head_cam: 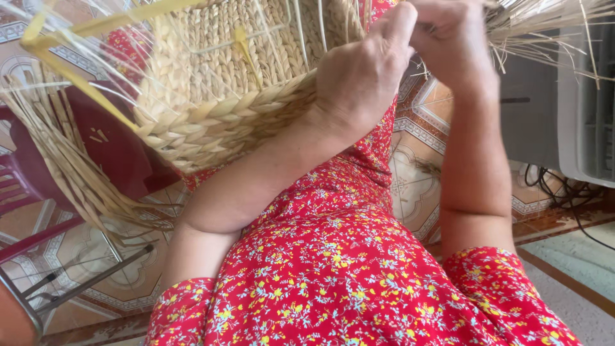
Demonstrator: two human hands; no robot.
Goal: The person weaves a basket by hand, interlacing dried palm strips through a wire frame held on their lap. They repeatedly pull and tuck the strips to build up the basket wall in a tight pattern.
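A half-woven straw basket point(218, 83) with a thick braided rim is held up in front of me at the upper left. My left hand point(362, 77) presses against its rim and side, fingers curled on the weave. My right hand point(451, 38) is closed on loose straw strands point(544, 25) that fan out to the upper right. Yellow plastic strips point(77, 70) run through and across the basket. Loose straw ends hang from its lower left side.
I wear a red flowered dress point(333, 275). A dark red plastic chair point(38, 186) stands at the left on a patterned tile floor point(416, 186). A grey-white appliance point(576, 115) with black cables stands at the right, next to a pale mat point(576, 256).
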